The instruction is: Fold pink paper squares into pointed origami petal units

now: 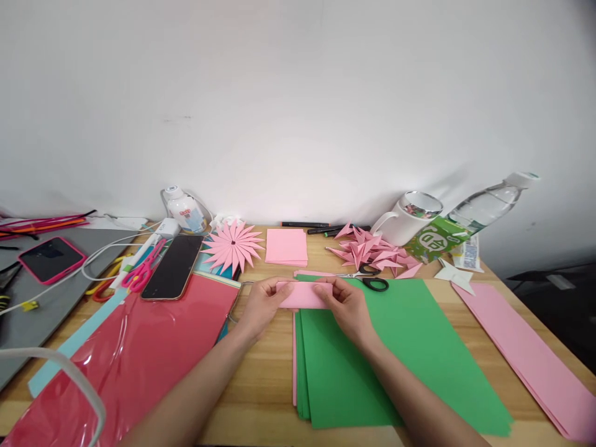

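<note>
Both hands hold a small folded pink paper (303, 295) above the top edge of a stack of green sheets (400, 354). My left hand (261, 304) pinches the paper's left end, fingers closed on it. My right hand (343, 305) pinches the right end, thumb on top. A pile of square pink papers (285, 247) lies just beyond, and a finished pink paper flower (233, 245) sits to its left. Folded pink paper pieces (370, 251) are heaped to the right, with black-handled scissors (370, 280) in front of them.
A red plastic sleeve (130, 354) and a black phone (173, 267) lie at left, with pink scissors (142, 272) and a glue bottle (185, 211). A white mug (410, 217), a water bottle (484, 205) and long pink strips (521, 347) are at right.
</note>
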Demonstrator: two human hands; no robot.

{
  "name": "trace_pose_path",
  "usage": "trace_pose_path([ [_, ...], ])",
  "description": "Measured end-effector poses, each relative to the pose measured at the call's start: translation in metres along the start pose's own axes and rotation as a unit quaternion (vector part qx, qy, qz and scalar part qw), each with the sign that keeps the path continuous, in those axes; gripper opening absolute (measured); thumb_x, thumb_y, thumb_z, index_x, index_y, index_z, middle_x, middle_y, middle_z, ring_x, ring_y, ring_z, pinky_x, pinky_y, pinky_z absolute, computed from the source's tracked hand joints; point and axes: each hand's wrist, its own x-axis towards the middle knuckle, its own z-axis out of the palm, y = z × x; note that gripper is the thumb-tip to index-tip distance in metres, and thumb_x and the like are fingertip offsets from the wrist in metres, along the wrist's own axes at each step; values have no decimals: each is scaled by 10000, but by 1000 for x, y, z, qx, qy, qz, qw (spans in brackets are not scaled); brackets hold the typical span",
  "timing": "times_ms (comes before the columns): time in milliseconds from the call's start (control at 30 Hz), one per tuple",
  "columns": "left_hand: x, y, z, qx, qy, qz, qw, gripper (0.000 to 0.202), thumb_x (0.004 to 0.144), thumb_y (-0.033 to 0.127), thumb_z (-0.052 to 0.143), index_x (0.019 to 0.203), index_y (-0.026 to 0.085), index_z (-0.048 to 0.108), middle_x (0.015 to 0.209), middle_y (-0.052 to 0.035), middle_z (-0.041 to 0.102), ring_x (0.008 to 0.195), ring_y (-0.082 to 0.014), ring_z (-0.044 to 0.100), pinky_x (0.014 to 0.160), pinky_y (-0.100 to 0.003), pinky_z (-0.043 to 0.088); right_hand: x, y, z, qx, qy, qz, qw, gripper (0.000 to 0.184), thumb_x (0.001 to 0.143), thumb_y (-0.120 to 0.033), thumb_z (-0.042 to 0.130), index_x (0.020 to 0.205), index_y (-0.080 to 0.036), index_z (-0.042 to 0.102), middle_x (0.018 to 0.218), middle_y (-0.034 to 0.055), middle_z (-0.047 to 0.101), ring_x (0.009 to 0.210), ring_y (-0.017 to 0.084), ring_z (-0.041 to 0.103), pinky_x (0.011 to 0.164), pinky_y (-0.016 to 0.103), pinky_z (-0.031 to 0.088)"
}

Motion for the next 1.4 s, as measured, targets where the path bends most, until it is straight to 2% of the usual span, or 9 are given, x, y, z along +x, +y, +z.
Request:
trace_pose_path([
  [200,-1,3,-2,74,42,43,995,256,652,322,704,860,174,722,873,-39,715,764,-165,613,684,-239,461,-3,7,0,-56,29,-35,997,333,711,-448,663,898,-173,684,693,10,641,566,138,522,493,239,378],
  [367,-5,11,1,239,47,106,964,178,728,289,607,780,167,726,711,-24,695,651,-158,571,599,-235,413,-4,7,-1,-98,8,-54,994,248,753,-405,629,847,-186,698,793,32,691,662,177,580,581,270,426],
  [467,-7,12,1,277,37,129,951,182,754,283,584,802,171,719,731,-27,693,660,-164,573,605,-240,404,-3,6,-2,-100,9,-45,994,272,750,-427,627,842,-178,690,792,38,688,649,178,577,566,268,426],
  [633,-6,7,0,289,20,154,944,174,766,263,576,827,175,713,779,-39,690,683,-162,576,627,-239,412,-2,6,-2,-107,22,-52,993,300,759,-445,608,832,-165,688,773,49,680,644,180,570,562,270,423],
  [767,-4,2,0,264,6,136,955,179,766,279,575,819,164,702,779,-43,696,693,-163,590,622,-232,431,-2,7,-3,-119,27,-62,991,283,781,-425,583,833,-166,682,794,51,677,674,183,573,578,271,423],
  [1033,-8,12,3,246,-12,123,961,184,764,280,568,800,152,695,778,-33,710,711,-152,620,604,-210,456,-3,8,-2,-108,25,-61,992,291,775,-418,587,842,-149,676,780,57,670,664,175,564,542,251,405],
  [1233,-8,12,3,253,30,116,960,182,756,262,574,800,163,720,821,-39,734,741,-164,650,642,-220,487,-1,6,-2,-39,13,-47,998,318,783,-434,590,924,-156,652,759,37,654,636,147,547,523,232,396],
  [1333,-6,10,2,258,49,130,956,184,756,264,572,781,157,720,792,-37,734,708,-161,649,616,-218,484,1,4,-3,36,0,-37,999,357,766,-434,624,1002,-167,621,737,27,661,659,145,571,555,232,436],
  [1400,-5,9,1,256,60,137,955,185,755,267,573,778,154,717,786,-37,734,694,-160,646,602,-218,479,2,3,-3,67,-6,-29,997,369,729,-430,670,990,-173,622,786,41,686,716,160,605,613,252,479],
])
